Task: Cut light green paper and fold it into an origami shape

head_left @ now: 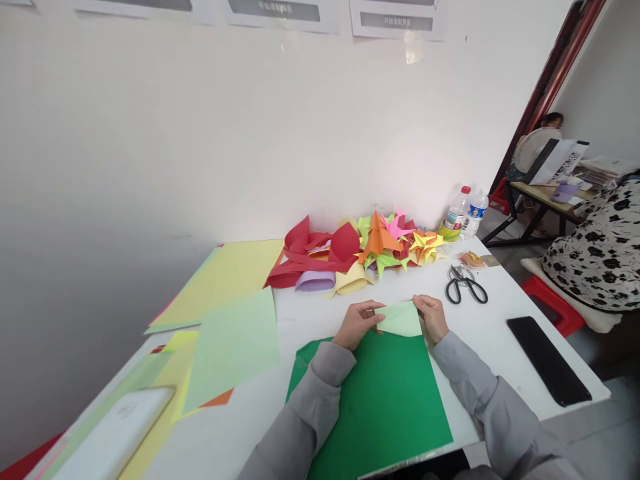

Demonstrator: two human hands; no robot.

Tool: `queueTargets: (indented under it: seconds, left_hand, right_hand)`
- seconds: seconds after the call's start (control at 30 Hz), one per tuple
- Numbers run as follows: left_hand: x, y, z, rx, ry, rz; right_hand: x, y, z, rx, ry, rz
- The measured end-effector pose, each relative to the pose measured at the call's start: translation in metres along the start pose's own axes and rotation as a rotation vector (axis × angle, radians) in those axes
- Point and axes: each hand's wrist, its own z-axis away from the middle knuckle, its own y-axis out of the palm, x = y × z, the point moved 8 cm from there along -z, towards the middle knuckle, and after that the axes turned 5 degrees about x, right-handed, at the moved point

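A small piece of pale green paper (401,321) is held up between my two hands. My left hand (358,323) pinches its left edge, thumb in front. At its upper right corner, my right hand (431,316) grips it with closed fingers. Beneath the paper and my forearms lies a large dark green sheet (385,393), its left part covered by my grey sleeve. Black-handled scissors (465,285) rest on the table to the right of my right hand.
Folded paper shapes (380,241) and curled red paper (320,250) are heaped by the wall. Coloured sheets (235,343) lie at left, with a white device (120,433). At right are a black phone (547,360) and two bottles (456,215). A person in patterned clothing (595,250) sits beyond.
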Motion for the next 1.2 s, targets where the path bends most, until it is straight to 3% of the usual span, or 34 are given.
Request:
queueTargets:
  seconds: [0.33,0.7,0.93,1.2]
  left_hand:
    - [0.000,-0.004,0.000,-0.022,-0.001,-0.005]
    - [-0.007,0.004,0.002,0.010,0.036,-0.024]
    - [-0.011,-0.010,0.002,-0.155,0.075,-0.021]
    - [-0.020,-0.009,0.002,-0.150,0.168,-0.004]
  right_hand:
    - [0.006,0.003,0.000,0.009,-0.008,-0.046]
    - [0.007,0.008,0.002,0.044,-0.002,0.180]
    - [0.009,0.005,-0.003,0.051,-0.088,0.167]
    - [0.009,0.006,-0.002,0.096,-0.083,0.165]
